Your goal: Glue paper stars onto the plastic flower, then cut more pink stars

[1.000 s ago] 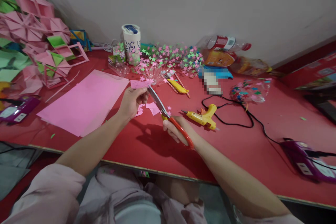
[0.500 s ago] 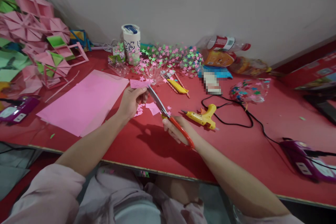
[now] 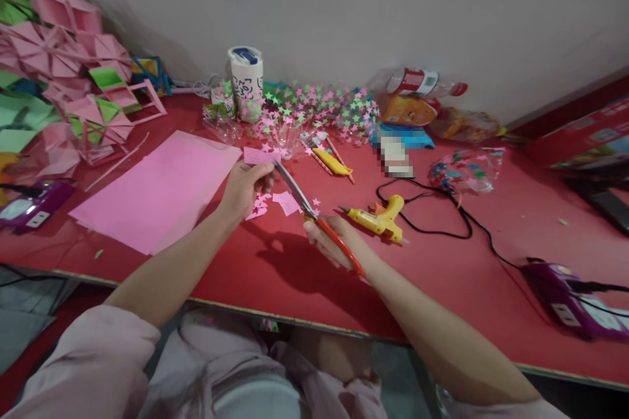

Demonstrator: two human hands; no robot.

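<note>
My left hand pinches a small strip of pink paper between thumb and fingers, above the red table. Wrapped round the red handles of a pair of scissors is my right hand. The scissors' blades slant up to the left, and their tips meet the paper's right end. Pink paper scraps and small cut pink stars lie on the table below the blades. Left of my left hand lie sheets of pink paper.
Clear bags of pink and green stars stand at the back beside a white tumbler. A yellow glue gun with a black cord lies right of my right hand. Folded paper shapes pile up on the left; a purple power strip sits at right.
The scissors' red handles have drawn closer together. Both hands stay in nearly the same place, and the paper strip is still held at the blade tips.
</note>
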